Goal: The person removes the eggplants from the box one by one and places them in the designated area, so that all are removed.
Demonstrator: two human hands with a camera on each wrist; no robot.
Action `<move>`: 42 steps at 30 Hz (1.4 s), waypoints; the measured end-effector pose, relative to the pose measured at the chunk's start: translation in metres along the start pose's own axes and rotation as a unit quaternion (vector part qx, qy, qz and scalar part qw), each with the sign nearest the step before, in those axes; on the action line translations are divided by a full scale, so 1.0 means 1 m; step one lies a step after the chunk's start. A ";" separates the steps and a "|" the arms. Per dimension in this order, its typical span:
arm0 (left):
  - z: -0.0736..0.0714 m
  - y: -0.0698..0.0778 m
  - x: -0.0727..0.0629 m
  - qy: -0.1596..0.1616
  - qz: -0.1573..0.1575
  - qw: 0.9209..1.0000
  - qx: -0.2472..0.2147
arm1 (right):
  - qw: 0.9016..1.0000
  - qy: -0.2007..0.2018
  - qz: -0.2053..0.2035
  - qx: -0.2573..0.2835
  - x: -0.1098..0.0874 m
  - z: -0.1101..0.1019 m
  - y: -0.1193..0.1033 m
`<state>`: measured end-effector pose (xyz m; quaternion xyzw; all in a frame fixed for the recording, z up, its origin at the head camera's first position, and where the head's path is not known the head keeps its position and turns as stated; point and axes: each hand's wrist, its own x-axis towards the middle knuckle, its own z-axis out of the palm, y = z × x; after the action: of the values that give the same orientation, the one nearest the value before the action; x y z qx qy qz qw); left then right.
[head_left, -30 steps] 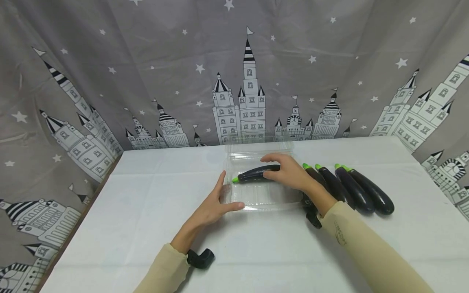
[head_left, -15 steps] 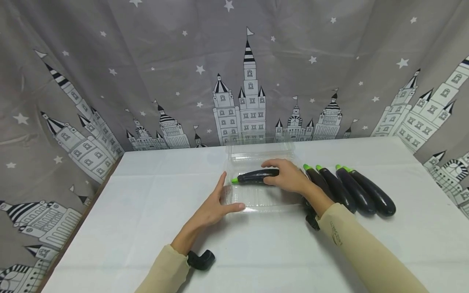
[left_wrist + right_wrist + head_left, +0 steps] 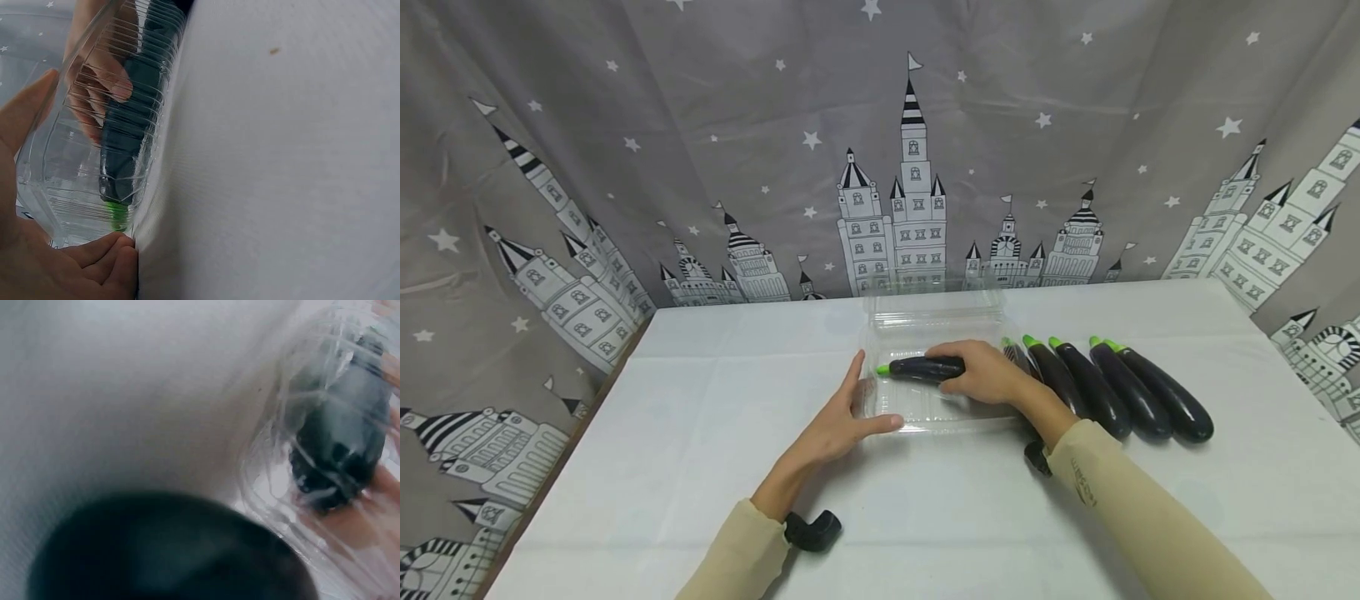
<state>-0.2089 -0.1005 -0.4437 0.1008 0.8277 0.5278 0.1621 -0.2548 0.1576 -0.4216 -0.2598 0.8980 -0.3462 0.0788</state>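
In the head view my right hand (image 3: 987,372) holds a dark purple eggplant (image 3: 917,367) by its thick end, inside a clear plastic clamshell container (image 3: 925,427). The eggplant's green stem points left, near the container's left wall. My left hand (image 3: 831,429) spans the container's front left corner, thumb along the front edge and index finger reaching up the left side. In the left wrist view, the left hand's other fingers (image 3: 115,265) touch the container's base by the table. The right wrist view shows the eggplant (image 3: 344,425) through ridged plastic, with fingers partly hidden behind it.
Several more eggplants (image 3: 1090,387) lie slanted side by side, just right of the container. The raised clear lid (image 3: 932,287) leans toward the printed grey curtain (image 3: 737,125). White cloth (image 3: 700,417) covers the table. A blurred dark rounded shape (image 3: 175,550) fills the right wrist view's bottom.
My right hand has moved slightly toward me and left, keeping hold of the eggplant, whose thick end came nearer the front. The left hand has stayed in place.
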 end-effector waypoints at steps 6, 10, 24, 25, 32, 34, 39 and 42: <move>0.000 0.000 0.000 0.001 0.001 1.000 0.002 | 1.000 0.000 -0.002 -0.007 -0.001 0.002 -0.001; 0.001 0.000 0.000 0.003 0.002 1.000 0.001 | 1.000 0.001 -0.004 -0.010 -0.002 0.002 -0.002; 0.001 0.000 0.000 0.006 -0.005 1.000 0.009 | 0.999 0.023 -0.012 -0.020 -0.006 0.003 -0.003; 0.001 0.000 0.000 0.007 -0.007 1.000 0.011 | 0.999 0.026 -0.012 -0.018 -0.006 0.003 -0.003; 0.002 0.001 0.000 0.009 -0.012 1.000 0.018 | 0.998 0.051 -0.023 0.018 -0.010 0.002 -0.005; 0.002 0.001 0.000 0.010 -0.012 1.000 0.019 | 0.998 0.056 -0.024 0.033 -0.011 0.001 -0.006; 0.001 0.001 0.000 0.012 -0.013 1.000 0.018 | 0.996 0.062 -0.028 0.049 -0.015 0.001 -0.008; 0.001 0.001 0.000 0.011 -0.014 1.000 0.019 | 0.996 0.062 -0.037 0.051 -0.019 0.000 -0.011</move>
<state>-0.2081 -0.0993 -0.4436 0.0866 0.8407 0.5106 0.1580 -0.2343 0.1601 -0.4154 -0.2661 0.8724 -0.4094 0.0231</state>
